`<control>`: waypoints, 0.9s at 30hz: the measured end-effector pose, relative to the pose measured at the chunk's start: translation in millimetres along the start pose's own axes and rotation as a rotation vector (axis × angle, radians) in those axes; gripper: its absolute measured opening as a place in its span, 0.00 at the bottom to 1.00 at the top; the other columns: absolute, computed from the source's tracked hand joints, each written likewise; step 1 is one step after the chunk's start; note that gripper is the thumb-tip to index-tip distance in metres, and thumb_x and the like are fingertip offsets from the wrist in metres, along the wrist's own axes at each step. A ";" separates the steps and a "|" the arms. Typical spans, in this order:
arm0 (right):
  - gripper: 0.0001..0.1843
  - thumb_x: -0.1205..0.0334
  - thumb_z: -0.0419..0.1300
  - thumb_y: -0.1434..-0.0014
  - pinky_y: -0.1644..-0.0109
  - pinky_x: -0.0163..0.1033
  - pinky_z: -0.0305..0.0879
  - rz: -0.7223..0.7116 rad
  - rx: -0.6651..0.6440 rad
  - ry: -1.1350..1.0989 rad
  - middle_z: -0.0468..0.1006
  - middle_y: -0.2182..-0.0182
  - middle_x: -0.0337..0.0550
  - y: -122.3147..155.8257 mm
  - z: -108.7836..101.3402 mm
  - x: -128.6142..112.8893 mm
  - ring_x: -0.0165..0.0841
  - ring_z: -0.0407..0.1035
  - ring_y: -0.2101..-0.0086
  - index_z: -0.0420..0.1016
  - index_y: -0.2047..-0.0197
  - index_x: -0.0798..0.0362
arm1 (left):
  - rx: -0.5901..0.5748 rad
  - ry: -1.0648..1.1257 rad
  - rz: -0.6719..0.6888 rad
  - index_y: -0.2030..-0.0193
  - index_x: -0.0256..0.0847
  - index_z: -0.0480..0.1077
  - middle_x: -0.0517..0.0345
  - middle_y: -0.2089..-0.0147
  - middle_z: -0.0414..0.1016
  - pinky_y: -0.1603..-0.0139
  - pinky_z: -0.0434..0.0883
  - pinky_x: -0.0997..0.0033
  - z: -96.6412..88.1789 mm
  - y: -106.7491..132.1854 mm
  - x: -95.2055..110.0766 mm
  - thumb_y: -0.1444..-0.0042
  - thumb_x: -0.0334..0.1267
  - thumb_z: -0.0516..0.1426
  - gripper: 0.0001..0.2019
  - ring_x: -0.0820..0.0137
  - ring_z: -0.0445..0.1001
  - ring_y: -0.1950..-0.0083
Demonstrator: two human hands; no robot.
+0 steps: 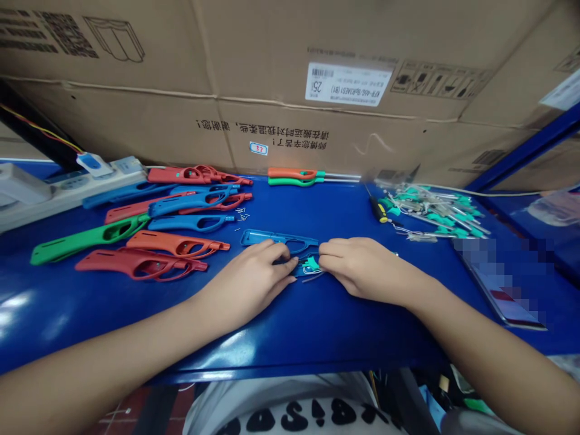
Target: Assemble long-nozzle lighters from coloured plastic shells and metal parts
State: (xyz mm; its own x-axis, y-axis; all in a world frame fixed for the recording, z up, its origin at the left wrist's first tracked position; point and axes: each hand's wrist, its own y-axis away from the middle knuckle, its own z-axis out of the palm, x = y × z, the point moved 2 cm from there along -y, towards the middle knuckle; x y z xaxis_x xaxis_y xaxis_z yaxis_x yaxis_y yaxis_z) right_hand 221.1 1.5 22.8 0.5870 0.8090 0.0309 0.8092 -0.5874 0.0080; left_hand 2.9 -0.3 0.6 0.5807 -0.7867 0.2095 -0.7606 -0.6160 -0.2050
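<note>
A blue plastic lighter shell [277,240] lies on the blue table [317,314] between my hands. My left hand [254,279] rests on its near edge, fingers curled down on it. My right hand [357,266] is closed in a pinch on a small teal part [312,263] with a thin wire, held at the shell's right end. Both hands almost touch each other there. What lies under the fingers is hidden.
Red, orange, blue and green shells [149,232] lie in a heap at the left. An orange and a green assembled lighter [299,176] lie at the back. Teal parts with metal tubes [435,211] and a screwdriver [379,211] sit right. Cardboard boxes [290,78] wall the back.
</note>
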 end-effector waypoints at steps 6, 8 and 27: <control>0.13 0.61 0.51 0.29 0.60 0.38 0.61 0.013 0.107 -0.144 0.77 0.60 0.45 1.5 3.2 12.7 0.33 0.71 0.62 0.77 0.58 0.54 | 0.003 0.058 -0.025 0.42 0.39 0.74 0.48 0.52 0.74 0.48 0.72 0.56 2.6 0.6 -7.6 0.32 0.40 0.55 0.16 0.60 0.72 0.51; 0.13 0.58 0.52 0.30 0.59 0.38 0.63 0.073 0.184 -0.183 0.78 0.58 0.45 3.8 2.2 21.7 0.33 0.72 0.60 0.77 0.54 0.52 | 0.006 0.055 -0.018 0.41 0.39 0.73 0.48 0.51 0.74 0.48 0.72 0.55 2.0 0.5 -8.6 0.32 0.40 0.55 0.16 0.59 0.73 0.51; 0.10 0.72 0.61 0.48 0.67 0.42 0.55 1.135 0.226 0.063 0.71 0.68 0.51 92.0 11.7 163.2 0.35 0.63 0.73 0.77 0.61 0.56 | -0.019 0.021 0.031 0.41 0.43 0.74 0.48 0.51 0.73 0.51 0.73 0.57 1.0 0.3 -9.1 0.30 0.40 0.51 0.17 0.60 0.72 0.51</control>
State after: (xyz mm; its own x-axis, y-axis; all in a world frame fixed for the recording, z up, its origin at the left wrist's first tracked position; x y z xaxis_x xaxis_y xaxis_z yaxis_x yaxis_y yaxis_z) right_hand 391.6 79.8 16.9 0.9813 -0.1874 -0.0445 -0.1926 -0.9529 -0.2342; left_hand -2.3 6.6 -2.3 0.5507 -0.8043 0.2233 -0.7836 -0.5903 -0.1935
